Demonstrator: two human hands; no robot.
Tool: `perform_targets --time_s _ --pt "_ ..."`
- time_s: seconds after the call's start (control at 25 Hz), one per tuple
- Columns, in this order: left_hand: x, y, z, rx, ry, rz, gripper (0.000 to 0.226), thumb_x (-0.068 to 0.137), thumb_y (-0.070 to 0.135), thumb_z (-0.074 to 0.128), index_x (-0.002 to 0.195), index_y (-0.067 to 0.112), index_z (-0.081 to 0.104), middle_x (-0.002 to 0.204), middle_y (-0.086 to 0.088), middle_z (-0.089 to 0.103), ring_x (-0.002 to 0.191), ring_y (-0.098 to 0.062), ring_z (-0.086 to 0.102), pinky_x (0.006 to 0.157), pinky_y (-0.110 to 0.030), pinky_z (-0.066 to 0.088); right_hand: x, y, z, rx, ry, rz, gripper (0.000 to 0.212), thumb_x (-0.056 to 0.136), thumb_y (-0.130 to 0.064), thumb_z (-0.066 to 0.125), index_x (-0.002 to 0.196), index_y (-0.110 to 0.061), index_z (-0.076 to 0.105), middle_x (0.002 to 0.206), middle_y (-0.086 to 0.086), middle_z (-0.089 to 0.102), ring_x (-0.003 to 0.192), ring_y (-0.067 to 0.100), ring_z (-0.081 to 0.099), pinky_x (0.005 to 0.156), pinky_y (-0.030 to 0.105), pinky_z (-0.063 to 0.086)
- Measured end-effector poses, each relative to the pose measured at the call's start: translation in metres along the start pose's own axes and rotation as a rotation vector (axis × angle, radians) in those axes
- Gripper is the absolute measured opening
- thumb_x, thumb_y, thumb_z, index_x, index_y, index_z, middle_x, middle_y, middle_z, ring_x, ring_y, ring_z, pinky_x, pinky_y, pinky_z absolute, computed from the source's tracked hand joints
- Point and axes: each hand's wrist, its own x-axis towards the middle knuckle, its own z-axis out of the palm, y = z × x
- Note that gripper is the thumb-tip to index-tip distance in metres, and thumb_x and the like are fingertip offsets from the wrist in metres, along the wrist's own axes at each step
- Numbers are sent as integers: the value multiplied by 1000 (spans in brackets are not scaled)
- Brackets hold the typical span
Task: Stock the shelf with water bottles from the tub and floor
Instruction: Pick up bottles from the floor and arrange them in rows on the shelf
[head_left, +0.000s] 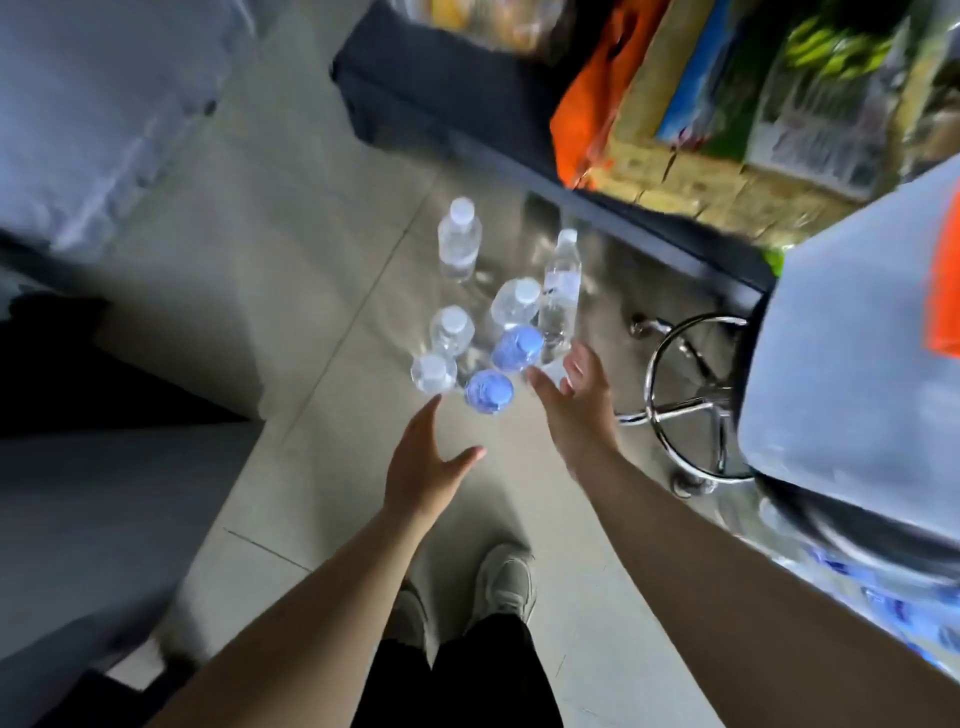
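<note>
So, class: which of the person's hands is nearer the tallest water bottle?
Right. The right hand reaches just below the tallest water bottle; the left hand hangs farther back, beyond the blue-capped bottles.

Bare forearms, no sleeves in view — black trousers (467, 675), grey-beige lace-up sneakers (506, 582) — no rings or watch.
</note>
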Motion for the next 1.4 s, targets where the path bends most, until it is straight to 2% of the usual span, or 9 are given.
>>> perform_targets --time_s 0.16,0.28,0.48,0.72,0.88,1.0,1.08,1.2,1.4 --pt "61 -26 58 -114 -22 93 76 78 25 74 142 12 34 146 -2 41 134 -15 37 91 -3 19 66 55 24 -26 -30 -18 66 85 -11 66 143 -11 33 146 6 41 133 12 40 105 18 32" --pt "87 -23 82 -164 -35 172 69 76 14 75 136 5 41 137 -7 50 127 -19 45 88 -3 21 101 71 33 -100 -30 -87 57 81 -3 66 134 -6 44 133 5 53 118 11 50 95 10 39" --pt "114 -29 98 -155 -10 232 54 76 10 74 125 3 53 128 -12 55 119 -24 51 89 -8 28 134 85 43 -247 -19 -152 46 78 -12 70 121 -18 55 115 -5 61 108 16 57 100 33 44" --pt "80 -27 66 -291 51 173 38 77 15 73 113 12 60 107 2 64 95 -10 57 80 -5 37 110 72 38 -185 49 -234 36 77 -16 72 112 -15 63 108 -1 65 101 21 60 90 31 48" --pt "29 -12 23 -474 113 51 33 66 39 71 97 42 60 98 16 67 99 -12 64 91 -33 50 56 22 22 -45 132 -243 39 79 -18 72 116 -14 61 110 0 65 97 13 58 87 25 45" --pt "2 24 -24 -529 143 52 32 61 45 70 92 49 62 96 17 70 100 -14 66 92 -43 51 4 -34 10 -1 194 -305 34 80 -21 71 112 -19 60 107 -4 64 96 9 56 87 22 43" --pt "-16 65 -65 -540 158 102 32 58 43 70 90 49 64 93 16 71 97 -13 67 91 -41 52 -36 -82 -6 42 208 -360 30 81 -19 70 108 -26 58 105 -6 63 96 8 56 86 14 40" --pt "-40 136 -132 -532 167 206 27 55 37 71 80 46 67 80 20 71 83 -7 66 83 -30 52 -90 -160 -37 107 195 -394 27 82 -21 69 103 -32 57 103 -10 64 96 6 57 85 14 41" --pt "-107 266 -248 -514 200 405 28 51 42 71 79 39 68 81 11 73 82 -14 67 81 -37 52 -182 -308 -112 208 248 -529 22 84 -21 68 100 -33 59 95 -14 65 87 -9 56 78 7 42"
